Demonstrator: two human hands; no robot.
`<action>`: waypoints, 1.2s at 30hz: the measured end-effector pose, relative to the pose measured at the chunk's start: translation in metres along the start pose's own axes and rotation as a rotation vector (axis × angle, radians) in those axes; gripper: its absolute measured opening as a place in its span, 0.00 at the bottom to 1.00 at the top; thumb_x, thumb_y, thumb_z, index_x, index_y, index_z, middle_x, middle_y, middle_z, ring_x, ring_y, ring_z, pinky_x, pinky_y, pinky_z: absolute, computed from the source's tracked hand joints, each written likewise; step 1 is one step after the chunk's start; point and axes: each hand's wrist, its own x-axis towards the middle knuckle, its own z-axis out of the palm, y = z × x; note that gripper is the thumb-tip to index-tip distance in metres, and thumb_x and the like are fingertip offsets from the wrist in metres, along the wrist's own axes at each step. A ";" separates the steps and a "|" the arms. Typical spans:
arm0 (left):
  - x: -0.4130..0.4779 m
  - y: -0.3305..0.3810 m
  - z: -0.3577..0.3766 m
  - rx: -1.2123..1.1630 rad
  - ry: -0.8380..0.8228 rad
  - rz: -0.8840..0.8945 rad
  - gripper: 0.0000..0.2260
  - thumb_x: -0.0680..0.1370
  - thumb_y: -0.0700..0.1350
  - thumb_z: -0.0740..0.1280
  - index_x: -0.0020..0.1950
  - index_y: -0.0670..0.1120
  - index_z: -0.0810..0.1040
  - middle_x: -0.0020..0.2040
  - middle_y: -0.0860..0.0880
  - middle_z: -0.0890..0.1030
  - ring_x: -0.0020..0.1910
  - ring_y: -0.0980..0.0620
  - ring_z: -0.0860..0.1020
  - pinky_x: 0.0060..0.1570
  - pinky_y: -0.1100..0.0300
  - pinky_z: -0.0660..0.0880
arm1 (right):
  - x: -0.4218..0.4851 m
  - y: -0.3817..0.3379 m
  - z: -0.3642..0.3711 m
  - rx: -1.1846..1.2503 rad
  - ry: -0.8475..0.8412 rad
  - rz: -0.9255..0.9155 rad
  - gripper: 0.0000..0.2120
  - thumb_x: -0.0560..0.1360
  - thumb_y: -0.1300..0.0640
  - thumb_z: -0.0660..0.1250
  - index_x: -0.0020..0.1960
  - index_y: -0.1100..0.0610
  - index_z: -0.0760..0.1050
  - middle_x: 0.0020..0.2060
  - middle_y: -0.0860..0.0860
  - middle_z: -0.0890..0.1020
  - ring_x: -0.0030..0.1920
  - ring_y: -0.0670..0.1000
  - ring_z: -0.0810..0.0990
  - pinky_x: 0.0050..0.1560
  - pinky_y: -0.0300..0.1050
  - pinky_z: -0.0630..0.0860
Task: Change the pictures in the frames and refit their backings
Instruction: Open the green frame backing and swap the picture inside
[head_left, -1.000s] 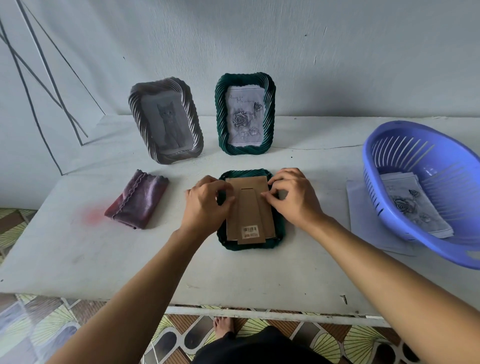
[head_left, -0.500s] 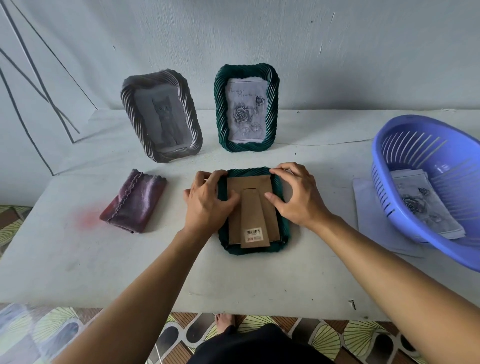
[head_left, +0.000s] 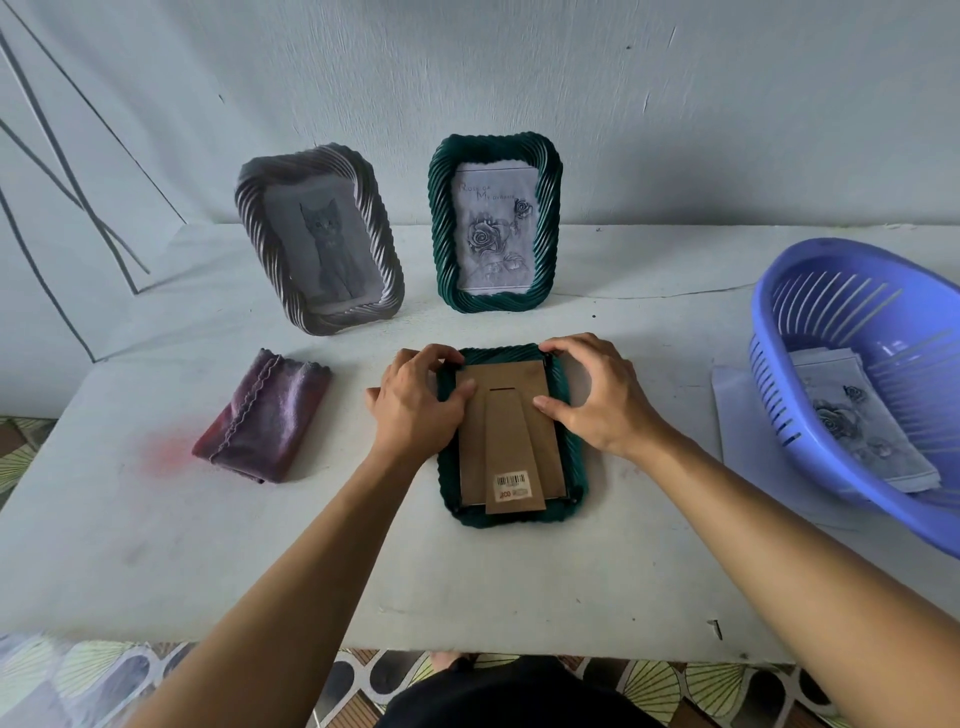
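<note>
Cardboard backing (head_left: 511, 415) sits inside the face-down frame (head_left: 511, 521); left hand (head_left: 415, 410) and right hand (head_left: 597, 402) grip its far corners, thumbs on the backing. Cloth (head_left: 265, 415) lies apart leftward, basket (head_left: 769, 374) well rightward.

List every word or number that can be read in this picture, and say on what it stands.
"Rose": first word on the rose picture in the upright green frame; the rest is blurred.
Barcode sticker on the cardboard backing: print too small to read.
No other text shows.
</note>
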 end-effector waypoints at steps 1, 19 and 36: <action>0.000 0.001 0.000 0.001 -0.004 -0.003 0.10 0.76 0.54 0.71 0.56 0.60 0.77 0.51 0.54 0.73 0.55 0.53 0.73 0.53 0.54 0.58 | 0.001 0.001 0.000 0.006 -0.003 0.009 0.26 0.68 0.51 0.78 0.64 0.49 0.74 0.60 0.44 0.76 0.65 0.49 0.71 0.68 0.55 0.66; -0.003 -0.002 0.000 -0.057 0.063 0.031 0.12 0.74 0.56 0.73 0.57 0.60 0.80 0.50 0.55 0.76 0.44 0.57 0.73 0.52 0.54 0.61 | 0.022 -0.005 -0.007 0.101 -0.129 0.181 0.22 0.62 0.53 0.82 0.48 0.39 0.74 0.55 0.45 0.77 0.62 0.51 0.72 0.67 0.60 0.66; -0.009 -0.004 0.003 -0.079 0.108 0.060 0.12 0.73 0.55 0.73 0.55 0.60 0.79 0.48 0.56 0.75 0.42 0.57 0.73 0.54 0.52 0.66 | 0.007 -0.001 -0.003 0.083 -0.030 0.070 0.22 0.65 0.52 0.80 0.56 0.44 0.78 0.56 0.43 0.77 0.63 0.48 0.72 0.68 0.58 0.67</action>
